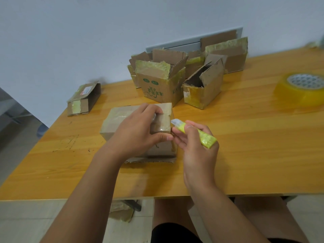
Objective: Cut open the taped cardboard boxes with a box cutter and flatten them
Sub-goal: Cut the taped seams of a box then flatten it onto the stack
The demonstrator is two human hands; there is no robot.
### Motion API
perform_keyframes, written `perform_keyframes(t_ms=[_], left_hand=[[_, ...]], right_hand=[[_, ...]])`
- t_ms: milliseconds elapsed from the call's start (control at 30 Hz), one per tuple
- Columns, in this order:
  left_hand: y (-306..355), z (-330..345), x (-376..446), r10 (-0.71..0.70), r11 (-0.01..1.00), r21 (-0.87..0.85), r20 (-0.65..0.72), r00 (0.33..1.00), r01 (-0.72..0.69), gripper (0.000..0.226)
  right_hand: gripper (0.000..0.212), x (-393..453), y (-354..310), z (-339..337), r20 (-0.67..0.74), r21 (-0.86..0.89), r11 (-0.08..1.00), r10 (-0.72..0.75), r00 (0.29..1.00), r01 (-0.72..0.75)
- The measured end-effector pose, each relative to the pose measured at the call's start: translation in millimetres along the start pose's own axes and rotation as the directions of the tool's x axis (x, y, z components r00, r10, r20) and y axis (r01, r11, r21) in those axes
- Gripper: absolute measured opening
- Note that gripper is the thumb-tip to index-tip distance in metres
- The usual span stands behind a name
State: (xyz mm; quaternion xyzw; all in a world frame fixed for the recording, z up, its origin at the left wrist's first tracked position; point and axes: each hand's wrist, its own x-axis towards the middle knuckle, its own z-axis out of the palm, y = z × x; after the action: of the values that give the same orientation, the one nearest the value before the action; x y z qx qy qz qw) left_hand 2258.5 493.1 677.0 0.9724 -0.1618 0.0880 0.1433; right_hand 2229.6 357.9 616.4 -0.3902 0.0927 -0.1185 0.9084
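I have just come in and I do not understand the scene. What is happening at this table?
A person is opening cardboard boxes. The left hand holds a taped box on the wooden table, and the right hand grips a yellow box cutter with its tip at the box's right edge. Several opened boxes stand behind, not yet flattened, and a tape roll lies at the right.
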Motion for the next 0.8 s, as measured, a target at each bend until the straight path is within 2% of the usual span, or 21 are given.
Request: perform_keyframes(t_ms=[167,300,467,633,800], left_hand=[[1,-2,0,-0.008,1.000,-0.023,0.015,1.000,0.008,0.079],[-1,-2,1,-0.007,1.000,-0.020,0.016,1.000,0.007,0.076],[0,-3,2,-0.006,1.000,-0.023,0.022,1.000,0.007,0.083],[-4,-1,3,-0.025,1.000,-0.013,0.025,0.999,0.025,0.071],[-1,-8,6,-0.051,0.994,-0.090,0.120,0.991,0.062,0.061]], right_hand=[[0.011,-4,-2,-3,0.006,-0.005,1.000,-0.001,1.000,0.001],[0.019,-7,-4,-7,0.021,-0.031,0.999,-0.010,1.000,0.010],[0.018,-8,-5,-11,0.037,-0.054,0.998,-0.011,0.999,0.013],[0.012,-6,-6,-19,0.049,-0.060,0.997,-0.039,0.998,0.042],[0.015,4,-14,-25,0.043,-0.051,0.994,-0.096,0.994,0.098]])
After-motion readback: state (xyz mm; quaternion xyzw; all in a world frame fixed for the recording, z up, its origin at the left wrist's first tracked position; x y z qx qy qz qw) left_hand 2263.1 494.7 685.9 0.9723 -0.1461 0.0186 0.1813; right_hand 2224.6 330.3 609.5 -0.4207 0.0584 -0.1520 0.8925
